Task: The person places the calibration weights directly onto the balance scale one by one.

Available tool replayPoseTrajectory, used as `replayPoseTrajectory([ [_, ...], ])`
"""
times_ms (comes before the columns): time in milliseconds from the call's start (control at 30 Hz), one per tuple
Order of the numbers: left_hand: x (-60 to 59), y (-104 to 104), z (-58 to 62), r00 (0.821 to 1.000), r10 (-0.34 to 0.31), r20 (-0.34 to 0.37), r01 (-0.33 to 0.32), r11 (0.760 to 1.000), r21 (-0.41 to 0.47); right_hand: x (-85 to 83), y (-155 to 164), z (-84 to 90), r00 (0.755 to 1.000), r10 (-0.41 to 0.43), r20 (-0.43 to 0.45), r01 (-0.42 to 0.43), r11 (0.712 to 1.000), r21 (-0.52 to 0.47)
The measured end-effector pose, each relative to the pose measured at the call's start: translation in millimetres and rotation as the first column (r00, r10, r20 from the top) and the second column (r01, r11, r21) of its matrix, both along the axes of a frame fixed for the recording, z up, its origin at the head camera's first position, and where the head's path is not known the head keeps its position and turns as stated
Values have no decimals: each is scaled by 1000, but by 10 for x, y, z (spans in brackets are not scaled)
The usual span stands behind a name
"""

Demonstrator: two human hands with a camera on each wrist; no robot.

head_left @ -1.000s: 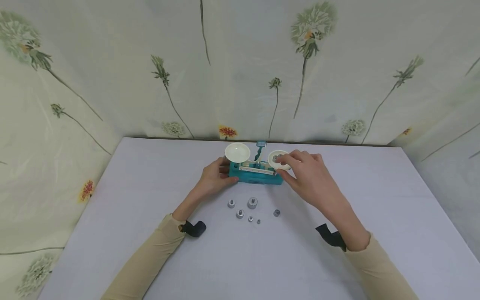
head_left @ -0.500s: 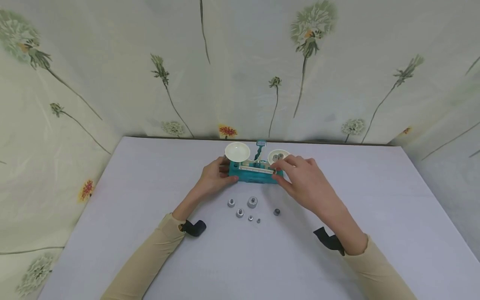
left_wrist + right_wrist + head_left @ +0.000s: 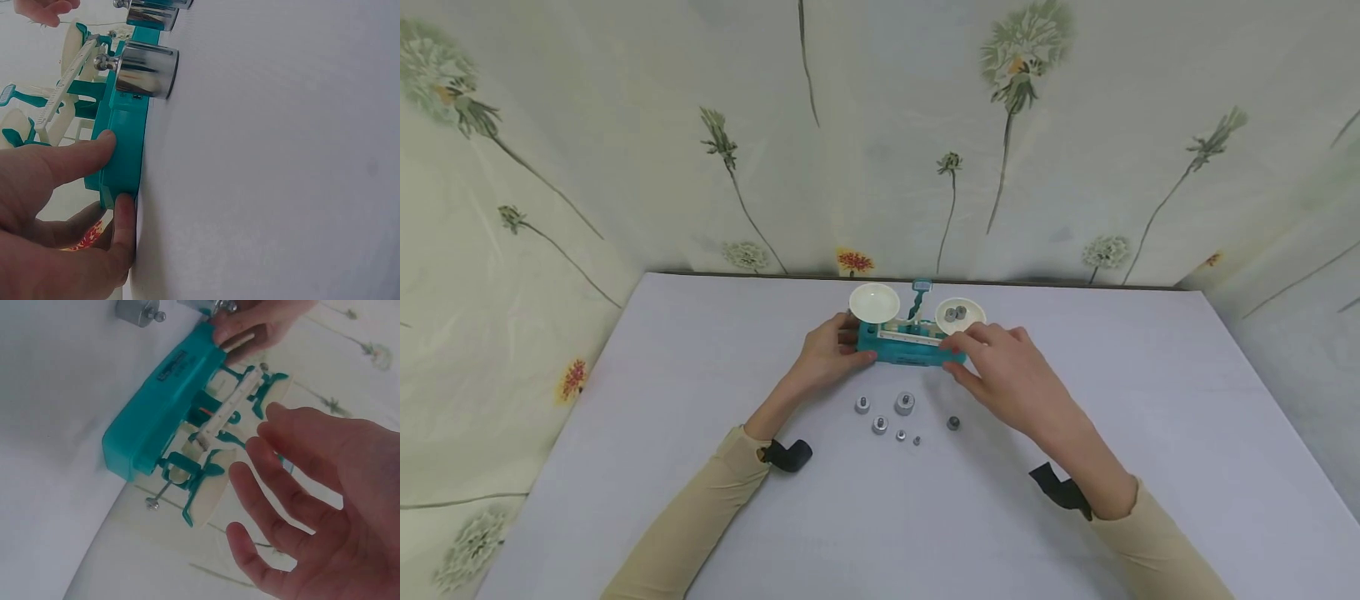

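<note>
Fingers of my left hand (image 3: 826, 354) clamp the teal balance scale (image 3: 910, 346) at the bench's (image 3: 700, 500) far middle; my right hand (image 3: 1000, 371), fingers apart and loose, hovers by its loaded right pan (image 3: 961, 314). A careless brush could tip that pan and spill both weights (image 3: 956, 313).

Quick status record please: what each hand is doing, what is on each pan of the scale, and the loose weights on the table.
left hand: grips the left end of the teal balance scale
right hand: fingers relaxed, holding nothing, by the scale's right end
left pan: bare, sits higher
right pan: two metal weights, sits lower
loose weights: six on the white table, in front of the scale
</note>
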State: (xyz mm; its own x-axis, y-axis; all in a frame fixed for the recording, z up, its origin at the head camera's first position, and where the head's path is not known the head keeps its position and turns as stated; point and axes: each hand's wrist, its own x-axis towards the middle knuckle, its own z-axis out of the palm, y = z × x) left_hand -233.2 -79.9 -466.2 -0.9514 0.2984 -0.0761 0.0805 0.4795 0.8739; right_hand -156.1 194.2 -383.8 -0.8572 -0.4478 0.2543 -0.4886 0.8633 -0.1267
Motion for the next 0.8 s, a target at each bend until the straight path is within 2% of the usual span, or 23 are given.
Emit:
replayPoseTrajectory([
  [233,1,-1,14,1000,-1,2,1,1000,5,29,-2,-37,999,6,45,-7,1000,6],
  [467,5,-7,19,1000,-2,2,2,1000,0,62,23,-63,998,13,55,-13,1000,16],
  [800,-18,-3,-10,1000,-5,6,5,1000,0,85,25,-84,987,8,159,-13,1000,28],
])
